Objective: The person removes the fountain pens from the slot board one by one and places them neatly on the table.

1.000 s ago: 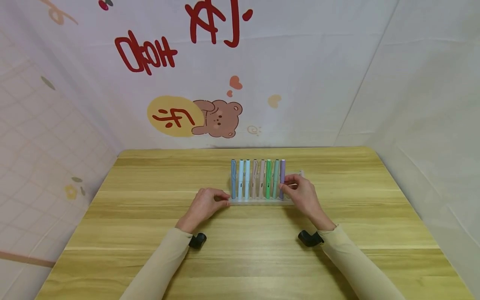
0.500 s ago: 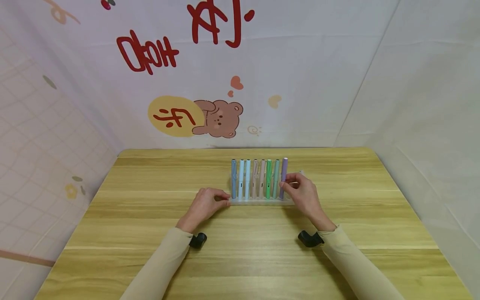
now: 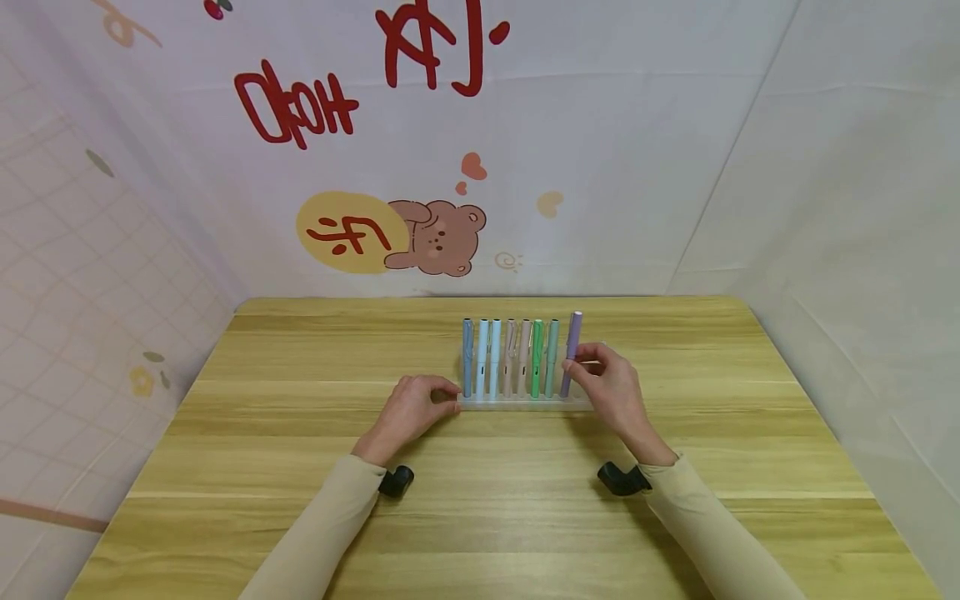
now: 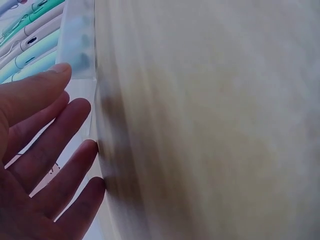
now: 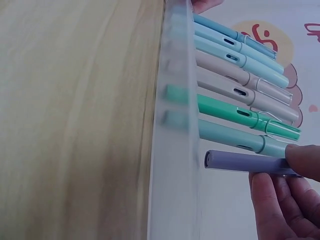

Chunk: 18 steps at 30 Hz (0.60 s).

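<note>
My right hand (image 3: 617, 392) pinches a purple pen (image 3: 573, 333) between thumb and fingers at the right side of a clear pen holder (image 3: 517, 405). In the right wrist view the purple pen (image 5: 232, 161) has its lower end out of the holder, just above the top face. It leans slightly right in the head view. At the holder's left end, my left hand (image 3: 408, 417) holds the edge with thumb and index finger; the other fingers (image 4: 75, 165) spread loosely in the left wrist view. Upright in the holder stand several pens, among them a bright green pen (image 3: 537, 358).
The holder stands on a wood-grain table (image 3: 480, 517), towards its back. Left of the purple pen is a pale green pen (image 3: 552, 358), close by. A white printed cloth (image 3: 615, 167) hangs behind the table, with more cloth at both sides.
The purple pen has risen out of its slot and tilted to the right, with my right hand moving slightly that way. My left hand has stayed at the holder's left end.
</note>
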Tool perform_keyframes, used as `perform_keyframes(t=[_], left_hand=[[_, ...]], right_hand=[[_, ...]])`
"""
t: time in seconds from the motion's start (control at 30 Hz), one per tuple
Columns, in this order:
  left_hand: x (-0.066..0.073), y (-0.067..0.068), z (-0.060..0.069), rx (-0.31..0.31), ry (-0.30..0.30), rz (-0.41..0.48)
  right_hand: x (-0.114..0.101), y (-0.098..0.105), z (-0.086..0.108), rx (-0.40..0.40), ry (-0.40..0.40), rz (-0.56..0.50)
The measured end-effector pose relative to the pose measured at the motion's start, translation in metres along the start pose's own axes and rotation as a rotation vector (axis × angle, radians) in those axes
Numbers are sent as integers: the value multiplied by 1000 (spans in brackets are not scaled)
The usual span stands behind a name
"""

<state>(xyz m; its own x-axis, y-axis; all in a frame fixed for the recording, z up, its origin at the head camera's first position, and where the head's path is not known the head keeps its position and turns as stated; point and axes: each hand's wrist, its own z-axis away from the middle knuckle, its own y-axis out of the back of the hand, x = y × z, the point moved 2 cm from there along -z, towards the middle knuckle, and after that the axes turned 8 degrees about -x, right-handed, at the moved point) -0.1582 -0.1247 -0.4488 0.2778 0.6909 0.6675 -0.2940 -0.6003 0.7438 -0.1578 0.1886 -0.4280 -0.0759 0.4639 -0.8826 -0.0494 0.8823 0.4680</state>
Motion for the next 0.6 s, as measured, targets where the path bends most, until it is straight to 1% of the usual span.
perform_keyframes(t=[0.37,0.6], left_hand=[[1,1,0,-30,18,4],[1,1,-1,-28,-7,19]], right_hand=[[0,4,3,22,7,3],[-1,8,7,16,20,-7]])
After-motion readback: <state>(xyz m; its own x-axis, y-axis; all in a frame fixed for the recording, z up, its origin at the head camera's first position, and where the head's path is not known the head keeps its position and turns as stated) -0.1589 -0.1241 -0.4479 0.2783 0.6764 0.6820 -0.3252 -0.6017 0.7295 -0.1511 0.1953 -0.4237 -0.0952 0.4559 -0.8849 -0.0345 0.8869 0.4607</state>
